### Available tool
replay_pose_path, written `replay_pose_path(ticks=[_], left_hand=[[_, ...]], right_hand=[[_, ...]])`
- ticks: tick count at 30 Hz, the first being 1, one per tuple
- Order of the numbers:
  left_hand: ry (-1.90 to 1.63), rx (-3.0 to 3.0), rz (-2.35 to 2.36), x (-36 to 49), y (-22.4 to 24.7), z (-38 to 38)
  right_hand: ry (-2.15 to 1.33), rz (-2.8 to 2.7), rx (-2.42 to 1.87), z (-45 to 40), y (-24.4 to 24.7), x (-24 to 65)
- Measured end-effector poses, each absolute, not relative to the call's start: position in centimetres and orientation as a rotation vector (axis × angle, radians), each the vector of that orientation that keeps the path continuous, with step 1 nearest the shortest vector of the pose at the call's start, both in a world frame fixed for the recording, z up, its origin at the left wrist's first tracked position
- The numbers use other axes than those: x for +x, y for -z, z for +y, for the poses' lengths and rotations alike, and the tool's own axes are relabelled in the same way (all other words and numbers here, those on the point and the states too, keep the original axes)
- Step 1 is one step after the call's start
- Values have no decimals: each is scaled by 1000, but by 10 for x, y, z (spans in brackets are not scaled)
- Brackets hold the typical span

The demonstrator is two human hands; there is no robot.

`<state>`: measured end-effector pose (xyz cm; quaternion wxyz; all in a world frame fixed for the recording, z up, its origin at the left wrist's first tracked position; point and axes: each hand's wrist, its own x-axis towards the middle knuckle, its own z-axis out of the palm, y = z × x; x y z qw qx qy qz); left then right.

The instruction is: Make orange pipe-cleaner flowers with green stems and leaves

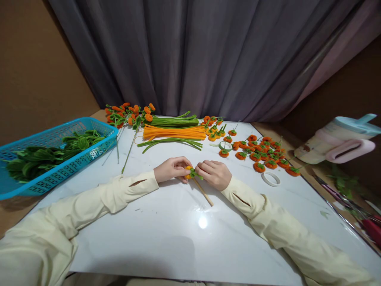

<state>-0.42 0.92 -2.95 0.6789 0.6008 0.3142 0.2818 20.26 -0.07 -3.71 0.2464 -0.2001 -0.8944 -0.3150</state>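
Near the middle of the white table, my left hand (174, 169) is closed around a small yellow-orange pipe-cleaner fruit (187, 171) with a green top. My right hand (216, 174) pinches the green pipe cleaner (199, 175) at that top; its fingertips are partly hidden behind the knuckles. Just below the fruit, a thin wooden stick (205, 194) slants down to the right. Its upper end is hidden by the green part, so I cannot tell whether it is attached. Beyond my hands lie bundles of orange pipe cleaners (175, 132) and green pipe cleaners (174, 121).
A blue basket (71, 169) of green leaves stands at left, with orange-tipped stems (131, 113) behind. Finished-looking orange fruits (263, 153) spread right, near a white tape roll (270, 179) and a green tape roll (225, 146). A lidded cup (321, 143) and scissors (342, 194) sit right.
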Motion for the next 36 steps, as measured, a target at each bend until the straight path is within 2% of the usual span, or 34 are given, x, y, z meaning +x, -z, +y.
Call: replay_pose_path(ticks=[3,9,12,15,20,27,36], left_hand=[[-638,1335,699,-5,28,9],[-775,1279,745,-1,32,7],[-827,1285,769,1,33,4],[-869,1312,772,2,34,0],[-883,1315,795,4,35,-6],[-888,1329,783,5,33,-7],[-878,1362,767,4,30,-8]], right_hand=[[702,-2418,-600,-2,39,201],[-53,-2102,-966,-14,38,198],[-213,-2075,-950,-23,40,196],[-185,-2148,-954,-28,44,194],[64,-2272,-1013,-26,49,191],[-137,-2230,-879,-22,50,191],[-150,-2296,-905,-21,46,191]])
